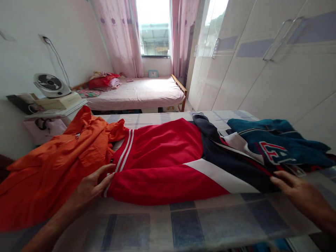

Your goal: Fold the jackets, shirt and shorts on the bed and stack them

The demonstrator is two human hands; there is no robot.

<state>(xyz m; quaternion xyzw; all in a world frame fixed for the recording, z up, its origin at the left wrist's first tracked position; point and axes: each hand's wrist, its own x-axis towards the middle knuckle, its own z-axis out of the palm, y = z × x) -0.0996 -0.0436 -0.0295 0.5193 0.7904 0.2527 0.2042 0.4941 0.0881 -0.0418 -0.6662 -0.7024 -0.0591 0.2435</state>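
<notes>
A red, white and navy track jacket lies on its side across the bed in front of me, its white-striped red hem to the left and its navy part to the right. My left hand pinches the lower corner of the hem between thumb and fingers. At the other end, my right hand has its thumb and fingers closed on the navy edge. An orange jacket lies rumpled beside my left forearm. Beyond my right hand rests a teal garment with a letter patch.
The bed has a blue-and-white checked sheet. At left a small fan stands on a cabinet. Another bed with heaped red cloth is below the window. White wardrobes line the right side.
</notes>
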